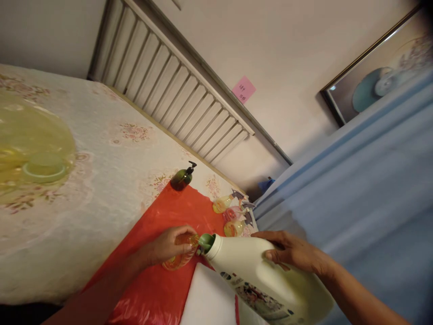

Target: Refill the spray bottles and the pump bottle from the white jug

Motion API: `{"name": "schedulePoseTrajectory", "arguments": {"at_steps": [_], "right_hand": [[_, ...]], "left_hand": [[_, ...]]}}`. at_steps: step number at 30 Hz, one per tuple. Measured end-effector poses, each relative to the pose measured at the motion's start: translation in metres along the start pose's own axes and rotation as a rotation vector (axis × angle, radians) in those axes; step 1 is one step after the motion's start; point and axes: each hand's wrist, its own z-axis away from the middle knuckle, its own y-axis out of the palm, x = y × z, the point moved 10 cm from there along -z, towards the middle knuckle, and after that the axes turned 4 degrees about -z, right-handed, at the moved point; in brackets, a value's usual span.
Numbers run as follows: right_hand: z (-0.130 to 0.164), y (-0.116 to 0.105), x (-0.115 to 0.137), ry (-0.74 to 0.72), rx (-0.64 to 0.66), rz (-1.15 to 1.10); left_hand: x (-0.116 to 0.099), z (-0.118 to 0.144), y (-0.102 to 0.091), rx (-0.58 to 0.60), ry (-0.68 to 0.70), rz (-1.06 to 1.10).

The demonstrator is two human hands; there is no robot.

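While the right hand (291, 253) grips the tilted white jug (267, 280), left-hand fingers (176, 241) pinch 1 amber bottle (179, 257) at its spout; 3 spray bottles (233, 214) wait beyond, apparently filled.

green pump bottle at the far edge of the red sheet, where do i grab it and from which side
Grip the green pump bottle around its rounded body, coming from the near side over the red sheet. It stands apart from everything, so the body is free all round, while the black pump head on top is thin and juts sideways, a poor hold.
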Motion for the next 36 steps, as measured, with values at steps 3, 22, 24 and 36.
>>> {"name": "schedulePoseTrajectory", "arguments": {"at_steps": [3,22,24,36], "right_hand": [[0.0001,0.0001,0.0003,0.0,0.002,0.002],[-0.0006,0.0012,0.0023,-0.001,0.013,0.005],[-0.0007,0.0006,0.0028,-0.002,0.01,0.012],[0.0003,0.0017,0.0042,-0.006,0.019,0.0]], "left_hand": [[-0.0009,0.0001,0.0004,0.005,0.0,0.003],[0.0009,0.0,0.0007,0.009,0.009,-0.009],[0.0024,-0.0001,0.0011,0.011,0.003,0.004],[0.0,0.0003,0.002,0.019,0.014,0.003]]}}
